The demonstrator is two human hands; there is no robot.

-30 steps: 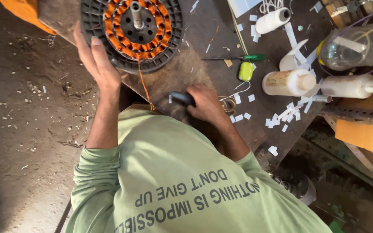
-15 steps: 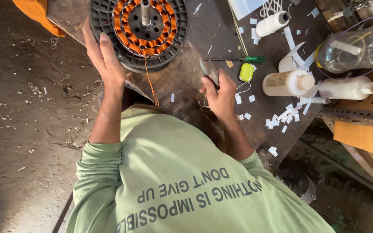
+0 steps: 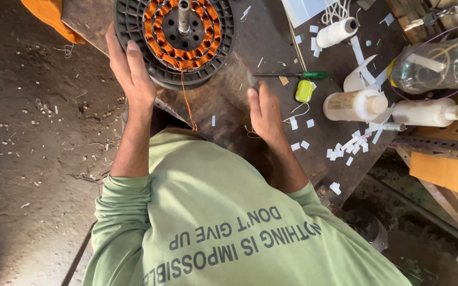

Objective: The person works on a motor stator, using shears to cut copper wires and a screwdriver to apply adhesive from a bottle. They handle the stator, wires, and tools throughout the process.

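A round black stator [image 3: 133, 26] wound with orange copper coils [image 3: 208, 42] lies on the dark workbench [image 3: 229, 106], a metal shaft standing in its centre. My left hand [image 3: 131, 74] presses flat against the stator's near left rim. One orange wire [image 3: 186, 103] hangs from the coils toward my green shirt. My right hand [image 3: 265, 111] hovers over the bench just right of the stator, with a small grey tool [image 3: 252, 80], blurred, pinched at its fingertips.
Right of my hand lie a green-handled screwdriver [image 3: 292, 75], a yellow-green cap [image 3: 304, 91], two white bottles [image 3: 353, 105] [image 3: 425, 113], a white thread spool [image 3: 336, 33], a clear plastic bottle [image 3: 436, 61] and scattered white paper scraps [image 3: 345, 148]. An earth floor [image 3: 27, 159] lies left.
My right hand lifted from the bench's near edge and moved up toward the stator with the small tool. My left hand stayed on the rim.
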